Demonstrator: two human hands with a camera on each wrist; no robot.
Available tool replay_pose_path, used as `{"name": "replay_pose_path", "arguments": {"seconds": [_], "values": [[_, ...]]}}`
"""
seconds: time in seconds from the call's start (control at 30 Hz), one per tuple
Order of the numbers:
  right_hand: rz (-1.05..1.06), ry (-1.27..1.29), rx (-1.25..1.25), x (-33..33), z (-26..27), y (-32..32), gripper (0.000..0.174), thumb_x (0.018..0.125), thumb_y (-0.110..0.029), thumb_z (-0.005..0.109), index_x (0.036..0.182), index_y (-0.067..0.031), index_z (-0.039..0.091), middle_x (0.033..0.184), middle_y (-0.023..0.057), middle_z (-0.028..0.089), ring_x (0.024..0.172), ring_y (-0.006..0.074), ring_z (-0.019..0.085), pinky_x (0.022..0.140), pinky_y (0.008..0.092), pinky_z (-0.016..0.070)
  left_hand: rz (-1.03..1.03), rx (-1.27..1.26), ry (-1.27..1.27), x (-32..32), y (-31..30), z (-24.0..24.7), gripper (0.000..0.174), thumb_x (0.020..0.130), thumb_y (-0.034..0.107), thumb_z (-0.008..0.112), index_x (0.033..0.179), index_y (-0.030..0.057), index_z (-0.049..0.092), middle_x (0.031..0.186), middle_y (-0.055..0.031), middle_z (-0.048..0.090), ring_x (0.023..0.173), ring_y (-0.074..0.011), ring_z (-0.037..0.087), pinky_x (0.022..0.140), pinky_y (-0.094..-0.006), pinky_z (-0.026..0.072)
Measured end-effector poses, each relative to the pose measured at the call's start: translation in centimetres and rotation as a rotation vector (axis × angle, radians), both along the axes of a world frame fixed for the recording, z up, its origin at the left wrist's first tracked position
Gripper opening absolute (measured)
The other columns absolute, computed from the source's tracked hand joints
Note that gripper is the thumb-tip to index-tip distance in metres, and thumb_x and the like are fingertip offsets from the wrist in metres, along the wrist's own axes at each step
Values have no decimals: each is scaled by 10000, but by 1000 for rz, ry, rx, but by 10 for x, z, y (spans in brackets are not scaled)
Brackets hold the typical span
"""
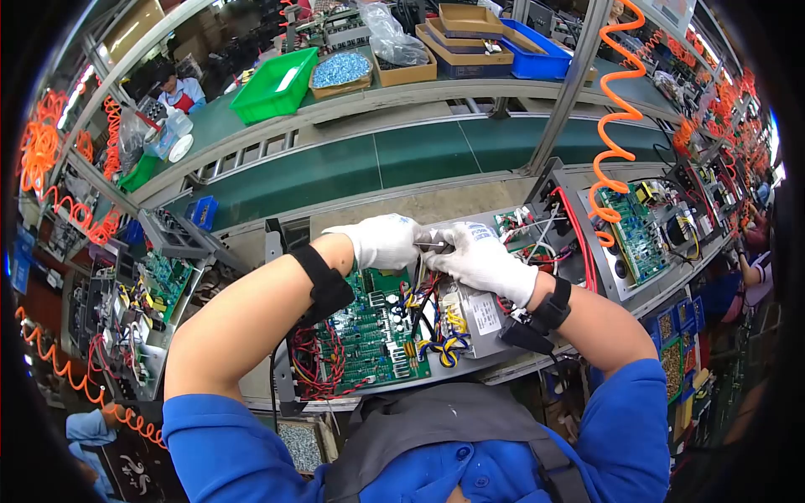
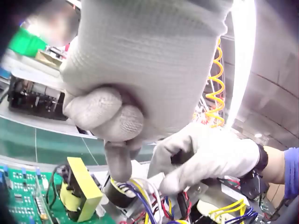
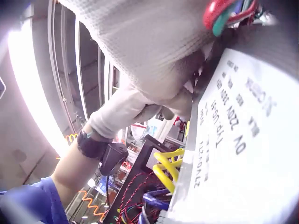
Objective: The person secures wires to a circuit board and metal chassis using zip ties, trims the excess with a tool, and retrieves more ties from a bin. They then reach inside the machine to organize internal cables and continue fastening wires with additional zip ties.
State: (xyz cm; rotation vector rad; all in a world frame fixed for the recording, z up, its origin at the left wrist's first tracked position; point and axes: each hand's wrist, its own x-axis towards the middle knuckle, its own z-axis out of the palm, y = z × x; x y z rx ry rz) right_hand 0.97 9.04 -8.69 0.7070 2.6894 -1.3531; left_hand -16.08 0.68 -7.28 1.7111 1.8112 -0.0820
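Note:
Both hands wear white knit gloves and meet over an open metal chassis packed with electronics. My left hand (image 1: 381, 241) comes in with bent fingers, its fingertips at one end of a small thin metallic piece (image 1: 431, 244). Thumb and fingers of my right hand (image 1: 486, 261) pinch the other end; the gloves partly hide it. Below lie a green circuit board (image 1: 369, 331), blue, yellow and white wires (image 2: 140, 196) and a silver box with a white label (image 1: 484, 313). In the right wrist view that label (image 3: 233, 140) fills the right side, beside yellow wires (image 3: 166, 168).
More open chassis stand left (image 1: 159, 285) and right (image 1: 637, 235). Behind runs a green conveyor (image 1: 419, 155), with a green bin (image 1: 277, 88) and cardboard boxes (image 1: 465, 54) on the shelf above. An orange coiled hose (image 1: 616, 101) hangs at right. Another person (image 1: 180, 92) sits at far left.

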Motion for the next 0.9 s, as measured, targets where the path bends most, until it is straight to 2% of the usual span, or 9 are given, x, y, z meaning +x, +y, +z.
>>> {"name": "replay_pose_path", "arguments": {"seconds": [0.03, 0.17, 0.23, 0.3, 0.5, 0.6, 0.7, 0.73, 0.9], "values": [[-33, -33, -53, 3, 3, -3, 415, 888, -343, 635, 1191, -59, 630, 815, 98, 668, 673, 152, 629, 639, 305, 494, 13, -31, -43, -1, 1, -3, 445, 880, 172, 501, 1318, 168, 579, 948, -163, 709, 809, -270, 706, 786, -385, 536], [127, -76, 434, 5, 16, -3, 277, 854, -292, 660, 969, -41, 679, 747, 117, 662, 686, 214, 660, 643, 338, 501, -156, 5, 121, -1, -4, 9, 411, 886, 189, 506, 1283, 218, 608, 891, -129, 718, 795, -262, 708, 777, -384, 539], [22, -119, 251, 5, 19, -11, 233, 831, -269, 672, 863, -38, 670, 719, 140, 649, 699, 270, 663, 648, 377, 499, -166, -17, 116, -2, -1, 6, 392, 883, 190, 500, 1254, 215, 625, 892, -130, 718, 843, -289, 701, 781, -397, 540], [-9, 106, 473, 4, 4, -15, 236, 820, -273, 646, 801, -42, 691, 759, 148, 667, 768, 298, 672, 714, 423, 504, -290, 59, 174, -8, 3, 1, 357, 882, 206, 503, 1207, 174, 647, 900, -153, 711, 874, -335, 685, 777, -424, 536], [-73, 309, 707, -21, -6, -19, 240, 849, -278, 620, 968, -70, 645, 923, 168, 666, 828, 348, 649, 762, 441, 483, 20, 319, 102, -26, -25, 37, 325, 891, 313, 564, 1072, 63, 670, 955, -192, 687, 934, -368, 653, 815, -436, 511], [84, 333, 510, -31, 3, -26, 261, 850, -286, 622, 978, -59, 637, 953, 163, 667, 832, 370, 639, 753, 437, 485, 99, 342, -27, -17, -40, 37, 328, 862, 331, 611, 1002, 42, 680, 923, -214, 679, 906, -371, 655, 781, -438, 504], [-45, 178, -290, -27, 13, -37, 245, 885, -196, 636, 1044, -15, 599, 912, 52, 651, 823, 177, 624, 761, 310, 483, 196, 410, -8, -16, -51, 35, 325, 824, 302, 651, 930, -5, 674, 847, -229, 667, 821, -365, 656, 731, -423, 498], [80, 293, -321, -25, 2, -28, 225, 906, -150, 625, 1067, -3, 573, 932, 15, 612, 870, 83, 546, 796, 255, 459, 237, 379, -105, -14, -56, 39, 313, 813, 282, 664, 905, -17, 668, 820, -221, 661, 790, -332, 653, 716, -407, 495], [24, 232, -600, -1, 13, -23, 237, 872, -122, 643, 1061, -6, 559, 953, 41, 614, 894, 84, 550, 795, 256, 461, 238, 286, -568, -11, -60, 34, 325, 796, 236, 694, 987, -24, 654, 855, -176, 669, 769, -217, 631, 730, -333, 495]]}}
